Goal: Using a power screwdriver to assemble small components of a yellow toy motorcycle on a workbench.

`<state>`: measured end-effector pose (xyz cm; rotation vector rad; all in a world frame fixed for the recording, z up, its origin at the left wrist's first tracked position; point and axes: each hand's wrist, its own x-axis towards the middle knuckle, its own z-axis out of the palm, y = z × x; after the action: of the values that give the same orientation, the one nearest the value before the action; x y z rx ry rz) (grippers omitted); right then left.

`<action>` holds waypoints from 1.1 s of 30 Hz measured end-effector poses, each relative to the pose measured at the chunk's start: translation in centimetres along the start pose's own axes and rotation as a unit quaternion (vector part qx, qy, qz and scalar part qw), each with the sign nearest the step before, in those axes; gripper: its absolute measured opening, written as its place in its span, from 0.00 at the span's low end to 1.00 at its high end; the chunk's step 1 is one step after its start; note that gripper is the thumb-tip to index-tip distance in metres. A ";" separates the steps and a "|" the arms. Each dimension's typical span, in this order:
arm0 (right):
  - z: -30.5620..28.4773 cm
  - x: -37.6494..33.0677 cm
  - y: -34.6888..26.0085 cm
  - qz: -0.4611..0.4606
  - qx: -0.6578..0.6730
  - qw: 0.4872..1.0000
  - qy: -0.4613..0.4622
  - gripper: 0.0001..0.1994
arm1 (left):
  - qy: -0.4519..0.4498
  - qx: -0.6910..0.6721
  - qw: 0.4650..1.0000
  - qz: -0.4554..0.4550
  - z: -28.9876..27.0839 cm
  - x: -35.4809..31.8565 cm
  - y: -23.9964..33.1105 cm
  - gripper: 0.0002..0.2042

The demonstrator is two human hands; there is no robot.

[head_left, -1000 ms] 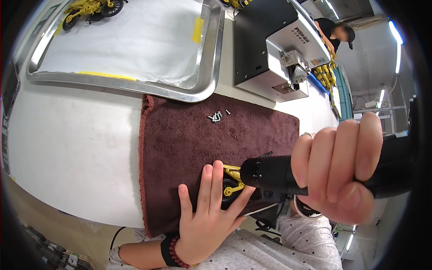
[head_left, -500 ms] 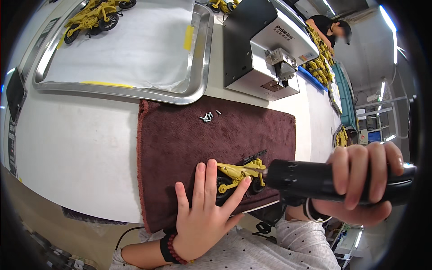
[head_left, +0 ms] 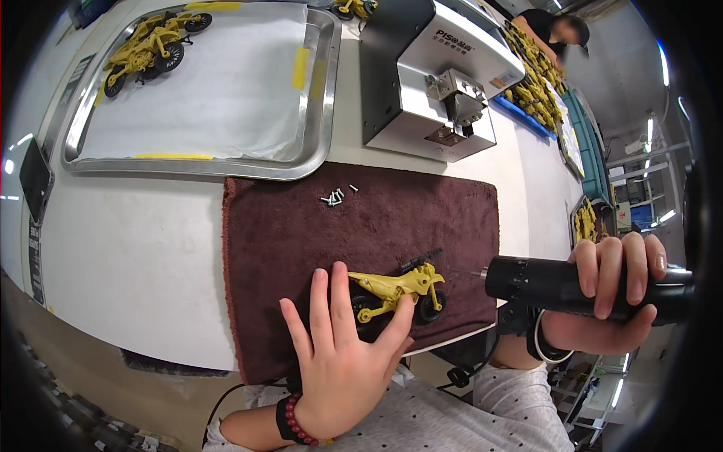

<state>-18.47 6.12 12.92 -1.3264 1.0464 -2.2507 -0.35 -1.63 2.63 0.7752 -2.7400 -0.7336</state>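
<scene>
The right hand (head_left: 611, 275) gripped a black electric screwdriver (head_left: 531, 279), bit (head_left: 474, 273) toward nine o'clock, near a yellow toy motorcycle (head_left: 393, 285) lying partly beneath the splayed, palm-down left hand (head_left: 343, 377) on brown cloth (head_left: 279, 248), screws (head_left: 334, 198) at eleven, a boxy machine (head_left: 422, 102) at twelve.

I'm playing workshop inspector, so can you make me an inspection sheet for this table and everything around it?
Surface: brown cloth on a white table.
Job's things: yellow toy motorcycle on the cloth; small silver screws lying loose beyond it; black power screwdriver.
Clutter: metal tray holding more yellow motorcycles; dark flat object at far left, kind unclear.
Hands: left hand, fingers spread, touching the toy motorcycle; right hand wrapped around the screwdriver.
Cables: thin black cable below the table's near edge, ends unclear.
Surroundings: black-and-silver machine; blue tray of yellow pieces; another person.
</scene>
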 end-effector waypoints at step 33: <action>-1.2 -1.4 -1.5 -0.001 0.128 0.989 0.074 0.15 | 0.145 -0.476 0.866 0.055 -1.1 1.0 -0.7 0.17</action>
<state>-18.67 8.51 12.84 -1.0688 0.7682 -2.4182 -0.50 -3.15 3.26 0.4246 -1.7652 -1.5789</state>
